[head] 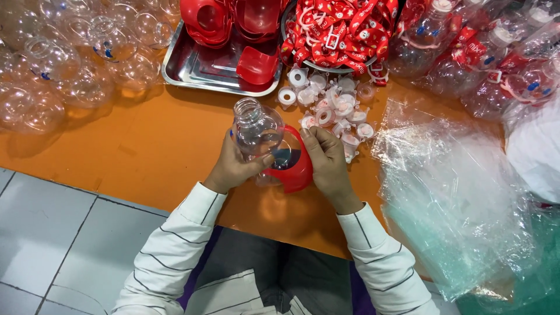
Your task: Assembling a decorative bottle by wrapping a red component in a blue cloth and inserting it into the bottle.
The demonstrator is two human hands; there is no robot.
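Note:
My left hand point(234, 166) grips a clear plastic bottle point(256, 131) with an open threaded neck, held above the orange table point(151, 146). My right hand point(328, 163) holds a red plastic shell piece point(294, 169) pressed against the bottle's lower side. Both hands meet at the bottle, near the table's front edge. White striped sleeves cover my forearms.
A steel tray point(198, 67) at the back holds red shell pieces point(256, 64). White caps point(329, 105) lie loose behind my hands. A round tray of red straps point(338, 29), a heap of clear bottles point(64, 64) at left, finished bottles point(496, 64) and clear plastic bags point(455, 192) at right.

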